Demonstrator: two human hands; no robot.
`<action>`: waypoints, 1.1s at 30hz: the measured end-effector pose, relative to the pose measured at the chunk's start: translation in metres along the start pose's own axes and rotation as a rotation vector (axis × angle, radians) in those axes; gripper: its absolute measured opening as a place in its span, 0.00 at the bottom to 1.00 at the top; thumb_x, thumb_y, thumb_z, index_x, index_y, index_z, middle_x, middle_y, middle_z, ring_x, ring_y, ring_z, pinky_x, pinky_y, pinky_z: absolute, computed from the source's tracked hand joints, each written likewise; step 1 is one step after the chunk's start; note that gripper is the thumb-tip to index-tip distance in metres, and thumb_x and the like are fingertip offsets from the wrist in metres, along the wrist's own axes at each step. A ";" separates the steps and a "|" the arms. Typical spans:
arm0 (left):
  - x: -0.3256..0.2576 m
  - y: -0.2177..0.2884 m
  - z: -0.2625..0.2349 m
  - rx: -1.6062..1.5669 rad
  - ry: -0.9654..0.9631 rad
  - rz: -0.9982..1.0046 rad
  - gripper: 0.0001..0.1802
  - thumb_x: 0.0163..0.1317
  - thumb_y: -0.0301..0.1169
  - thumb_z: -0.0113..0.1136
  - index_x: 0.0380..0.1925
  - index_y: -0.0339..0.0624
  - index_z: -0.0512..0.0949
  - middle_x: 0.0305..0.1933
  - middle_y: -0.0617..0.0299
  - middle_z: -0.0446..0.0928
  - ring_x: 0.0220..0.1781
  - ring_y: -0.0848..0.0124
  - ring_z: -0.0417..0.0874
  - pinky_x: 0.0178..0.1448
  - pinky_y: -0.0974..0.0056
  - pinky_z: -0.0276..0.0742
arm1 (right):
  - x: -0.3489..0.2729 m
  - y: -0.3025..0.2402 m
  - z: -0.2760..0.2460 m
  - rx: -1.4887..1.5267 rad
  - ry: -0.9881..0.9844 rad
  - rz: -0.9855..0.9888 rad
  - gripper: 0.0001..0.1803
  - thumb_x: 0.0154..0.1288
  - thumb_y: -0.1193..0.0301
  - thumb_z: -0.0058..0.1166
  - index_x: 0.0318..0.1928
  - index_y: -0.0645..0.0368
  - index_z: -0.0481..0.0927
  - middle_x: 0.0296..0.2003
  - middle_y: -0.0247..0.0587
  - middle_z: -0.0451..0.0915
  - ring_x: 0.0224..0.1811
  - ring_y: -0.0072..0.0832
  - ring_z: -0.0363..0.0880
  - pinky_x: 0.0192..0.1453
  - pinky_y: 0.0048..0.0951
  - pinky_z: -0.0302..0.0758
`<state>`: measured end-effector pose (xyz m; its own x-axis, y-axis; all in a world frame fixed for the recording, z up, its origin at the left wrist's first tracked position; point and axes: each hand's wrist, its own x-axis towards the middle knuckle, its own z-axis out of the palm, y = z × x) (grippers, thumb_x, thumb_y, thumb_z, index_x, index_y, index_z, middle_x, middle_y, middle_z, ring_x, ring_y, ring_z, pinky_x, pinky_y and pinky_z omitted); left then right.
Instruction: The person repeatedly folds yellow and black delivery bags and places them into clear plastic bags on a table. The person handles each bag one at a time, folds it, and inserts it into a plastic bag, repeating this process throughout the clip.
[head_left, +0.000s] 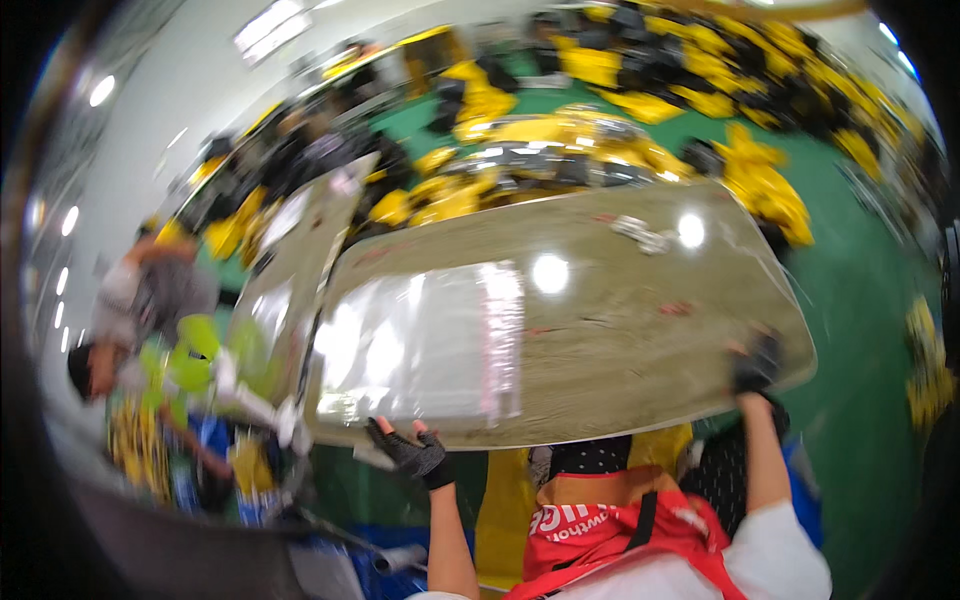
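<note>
My left hand (412, 455), in a black fingerless glove, is at the table's near edge with its fingers apart and nothing in it. Just beyond its fingertips lies a flat stack of clear plastic bags (405, 345), glossy, with a pinkish strip along its right side. My right hand (757, 364), gloved the same way, is over the right end of the brown tabletop (640, 360). Motion smears its fingers, and I cannot see whether they hold anything. A small crumpled white thing (640, 236) lies toward the table's far side.
Left of my table stands another table (275, 290), with a green-bladed fan (195, 355) in front of it. A person (150, 300) bends at the far left. Yellow and black bundles (560, 150) pile up beyond the table. A grey tube (400, 558) is low near my left forearm.
</note>
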<state>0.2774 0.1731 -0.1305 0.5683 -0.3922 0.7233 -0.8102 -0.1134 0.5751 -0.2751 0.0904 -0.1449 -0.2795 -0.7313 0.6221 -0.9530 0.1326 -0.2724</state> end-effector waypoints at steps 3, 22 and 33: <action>-0.054 -0.065 0.012 -0.446 -0.024 -0.524 0.28 0.60 0.37 0.55 0.57 0.32 0.64 0.58 0.45 0.67 0.60 0.54 0.67 0.62 0.54 0.61 | 0.008 0.161 -0.017 -0.471 0.024 0.199 0.33 0.55 0.55 0.56 0.55 0.64 0.67 0.54 0.55 0.69 0.56 0.48 0.65 0.60 0.41 0.64; -0.106 -0.023 0.041 -0.566 -0.213 -0.940 0.16 0.54 0.38 0.64 0.32 0.35 0.75 0.32 0.59 0.76 0.33 0.69 0.73 0.40 0.61 0.71 | 0.045 0.233 0.040 0.048 -0.434 0.708 0.38 0.53 0.42 0.49 0.54 0.60 0.71 0.55 0.48 0.70 0.55 0.45 0.69 0.54 0.44 0.65; -0.231 0.035 -0.012 -0.044 -0.851 -0.361 0.19 0.58 0.45 0.48 0.36 0.41 0.77 0.33 0.46 0.77 0.37 0.48 0.77 0.41 0.52 0.72 | 0.007 0.062 -0.019 0.179 -0.340 -0.505 0.29 0.55 0.50 0.47 0.53 0.56 0.71 0.56 0.48 0.68 0.58 0.43 0.66 0.61 0.51 0.56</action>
<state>0.1197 0.2708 -0.2727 0.4746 -0.8801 -0.0168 -0.5886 -0.3315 0.7374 -0.3381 0.1062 -0.1436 0.2798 -0.8501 0.4461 -0.9152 -0.3765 -0.1434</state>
